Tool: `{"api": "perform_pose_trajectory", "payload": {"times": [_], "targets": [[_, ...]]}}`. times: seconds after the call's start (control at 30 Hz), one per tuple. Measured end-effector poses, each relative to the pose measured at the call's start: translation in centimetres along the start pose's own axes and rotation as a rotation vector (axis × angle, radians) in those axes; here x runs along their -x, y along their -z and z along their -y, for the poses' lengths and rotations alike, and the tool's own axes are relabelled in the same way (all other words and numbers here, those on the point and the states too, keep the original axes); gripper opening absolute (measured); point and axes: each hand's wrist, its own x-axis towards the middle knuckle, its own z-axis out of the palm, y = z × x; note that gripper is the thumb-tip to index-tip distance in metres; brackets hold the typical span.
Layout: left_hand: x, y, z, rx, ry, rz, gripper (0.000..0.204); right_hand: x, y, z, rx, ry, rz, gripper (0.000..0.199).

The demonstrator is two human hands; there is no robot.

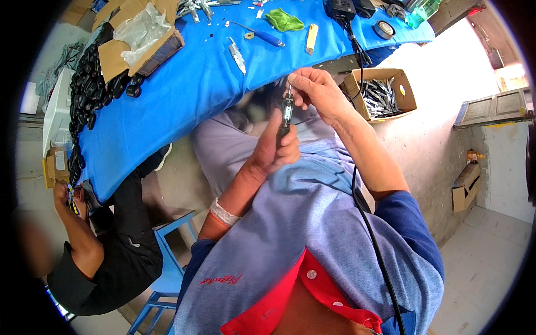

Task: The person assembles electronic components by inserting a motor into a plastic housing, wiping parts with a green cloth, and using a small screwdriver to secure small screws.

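Note:
Over my lap, my left hand (270,148) is closed around a slim dark-and-silver metal part (287,110), held nearly upright. My right hand (317,92) meets it at the top, thumb and fingertips pinching the thin tip of that part. Whether the tip is a separate small piece cannot be made out. Just beyond my hands lies the blue-covered table (206,84). On it rest a similar slim silver part (237,56), a blue-handled screwdriver (265,37) and a yellow strip-like tool (311,39).
A cardboard box (410,92) full of metal parts stands right of the table. Black rounded pieces (89,84) pile at the left, beside an open carton (162,53). A green cloth (285,20) and tape roll (384,29) lie farther back. Another person (106,262) works at left.

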Motion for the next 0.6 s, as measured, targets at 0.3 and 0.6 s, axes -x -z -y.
{"api": "perform_pose_trajectory", "payload": {"times": [0.3, 0.6], "targets": [[0.0, -0.2, 0.2, -0.014, 0.002, -0.010, 0.062, 0.3, -0.3, -0.3, -0.002, 0.012, -0.024, 0.022], [0.1, 0.5, 0.3, 0.011, 0.000, 0.047, 0.062, 0.4, -0.7, -0.4, 0.038, 0.076, -0.038, 0.022]]}}
